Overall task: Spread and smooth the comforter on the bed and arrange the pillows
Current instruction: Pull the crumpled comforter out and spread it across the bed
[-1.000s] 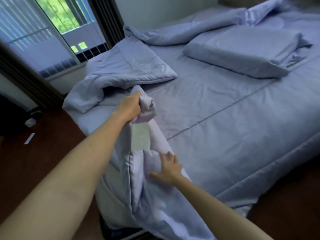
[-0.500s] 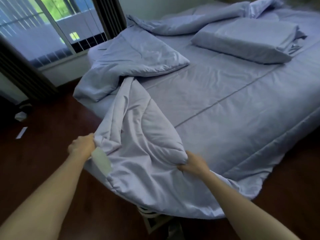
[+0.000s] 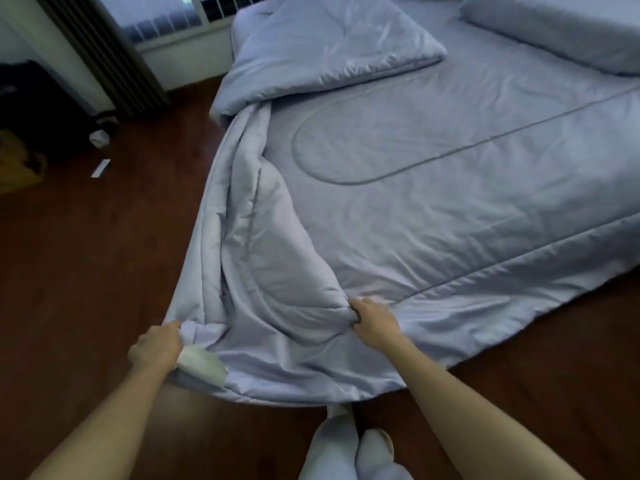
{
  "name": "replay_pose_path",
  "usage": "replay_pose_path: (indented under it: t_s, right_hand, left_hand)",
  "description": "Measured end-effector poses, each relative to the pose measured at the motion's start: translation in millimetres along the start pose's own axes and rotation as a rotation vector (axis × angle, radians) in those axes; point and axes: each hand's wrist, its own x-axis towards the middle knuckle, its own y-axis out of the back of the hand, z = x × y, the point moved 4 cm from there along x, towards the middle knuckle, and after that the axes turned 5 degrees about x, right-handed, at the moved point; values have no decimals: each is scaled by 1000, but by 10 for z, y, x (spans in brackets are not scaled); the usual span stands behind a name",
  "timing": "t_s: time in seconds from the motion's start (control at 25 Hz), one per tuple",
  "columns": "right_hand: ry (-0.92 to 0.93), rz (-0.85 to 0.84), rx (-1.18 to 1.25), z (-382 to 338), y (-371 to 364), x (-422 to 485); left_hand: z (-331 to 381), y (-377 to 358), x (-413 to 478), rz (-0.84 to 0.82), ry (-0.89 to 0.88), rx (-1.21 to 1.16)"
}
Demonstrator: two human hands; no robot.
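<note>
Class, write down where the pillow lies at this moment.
In the head view the pillow lies at the upper right edge, beyond the flat stretch of the comforter and to the right of its folded-back corner.

The comforter point(image 3: 450, 209) is pale lavender-blue, quilted with stitched lines and one rounded loop, and most of it lies flat and lightly creased. Its far-left corner is folded back on itself. Along the left side it is bunched into a long ridge running to the near corner, which carries a white tag point(image 3: 202, 367). The near edge hangs over the floor point(image 3: 104, 271). A matching pillow point(image 3: 561, 26) lies flat at the far right.
</note>
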Motion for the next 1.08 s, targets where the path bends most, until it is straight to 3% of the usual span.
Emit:
replay_pose_path:
  t_s: [0.2,0.36,0.56,0.76,0.88,1.08]
  right_hand:
    - [-86,-195,-9,86,-197,-30]
    - [-79,-118,20,79,-94,-24]
    - [-63,-40,55,-67,10,19]
    - [-81,-15,23,-200,86,103]
    - [-15,117,38,-498,318,99]
    - [235,386,403,-1714,883,99]
  left_hand:
    - [-300,-697,-184,-162,-26,110]
    - [-219,-1027,-300,-241,-36,-52]
    - [26,-1098,-227,-156,-211,-65]
    - [375,-724,-262,-166,-237,-220]
    - [503,-345,-102,-127,-288,-336]
    - [570,925,138,105,-564,-702]
